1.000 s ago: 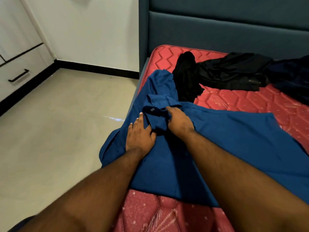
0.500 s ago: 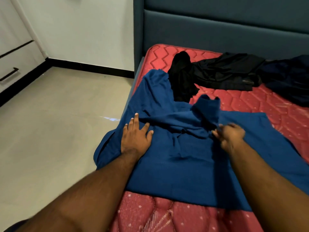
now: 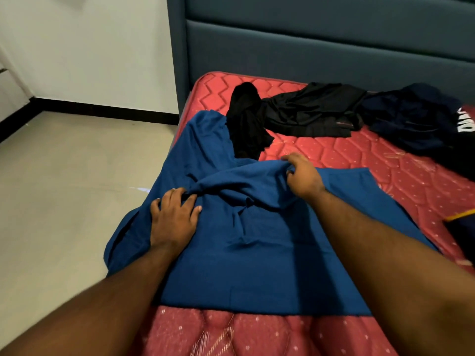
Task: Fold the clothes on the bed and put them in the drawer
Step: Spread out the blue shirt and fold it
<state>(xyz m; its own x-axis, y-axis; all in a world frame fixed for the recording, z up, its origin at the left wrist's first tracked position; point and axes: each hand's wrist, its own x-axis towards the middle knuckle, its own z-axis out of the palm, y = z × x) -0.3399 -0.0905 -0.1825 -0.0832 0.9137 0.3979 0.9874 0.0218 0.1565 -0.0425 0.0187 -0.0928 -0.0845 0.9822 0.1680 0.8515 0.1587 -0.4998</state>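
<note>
A blue shirt (image 3: 257,253) lies spread over the near left corner of the red mattress (image 3: 359,155), one part hanging over the bed's left edge. My left hand (image 3: 173,217) lies on the shirt's left side, its fingertips curled into a ridge of cloth. My right hand (image 3: 302,176) grips a raised fold of the shirt near its far edge, holding it just above the mattress. A black garment (image 3: 295,114) and a dark navy garment (image 3: 411,119) lie crumpled near the headboard.
A dark teal padded headboard (image 3: 308,47) rises behind the bed. Pale tiled floor (image 3: 64,188) lies to the left, bounded by a white wall with black skirting. A sliver of white cabinet (image 3: 5,86) shows at the far left edge. Another dark garment with yellow trim (image 3: 460,227) sits at the right edge.
My right hand has carried the shirt's fold from the left side across to the right and farther up the bed. My left hand has stayed on the shirt, its fingers now curling into the cloth.
</note>
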